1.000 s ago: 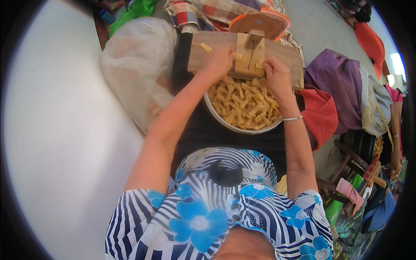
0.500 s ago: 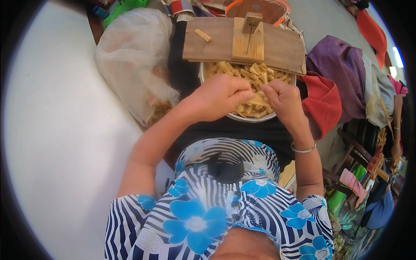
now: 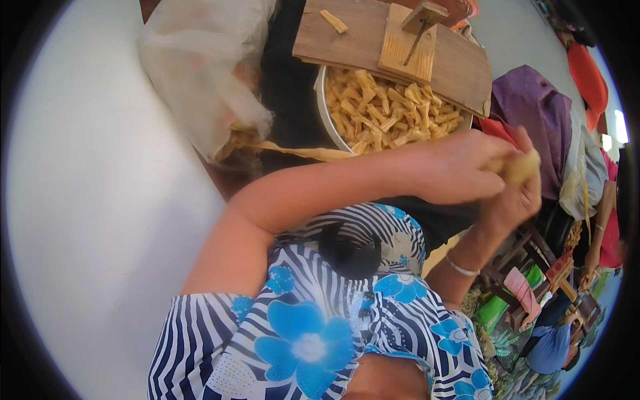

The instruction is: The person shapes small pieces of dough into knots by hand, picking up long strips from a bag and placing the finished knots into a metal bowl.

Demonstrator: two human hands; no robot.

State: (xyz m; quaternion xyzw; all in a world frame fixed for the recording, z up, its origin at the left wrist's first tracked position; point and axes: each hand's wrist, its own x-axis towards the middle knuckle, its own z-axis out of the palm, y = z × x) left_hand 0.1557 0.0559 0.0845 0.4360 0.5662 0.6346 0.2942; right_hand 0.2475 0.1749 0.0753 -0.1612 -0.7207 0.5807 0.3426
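Observation:
My left forearm reaches across the front of a white-rimmed bowl (image 3: pixel 325 110), and my left hand (image 3: pixel 453 167) is closed at the right of it. Beside it my right hand (image 3: pixel 517 197), a bracelet on its wrist, is closed too. Both grip a blurred, pale yellow strip (image 3: pixel 521 168). Small tan knotted pieces (image 3: pixel 393 113) fill the bowl. A long tan strip (image 3: pixel 303 151) runs from a whitish plastic bag (image 3: pixel 200 73) to behind my left forearm; I cannot tell whether it joins the held strip.
A wooden board (image 3: pixel 353 40) lies across the bowl's far side, bearing a block with a metal spike (image 3: pixel 415 43) and one loose piece (image 3: pixel 333 21). Purple cloth (image 3: pixel 530 110) and red cloth (image 3: pixel 497 128) lie at the right. Further right, another person's arm (image 3: pixel 603 213) shows near wooden stools.
Both hands have moved from over the bowl to its right side. The long strip now stretches out of the bag. The bowl and board appear higher and tilted in view.

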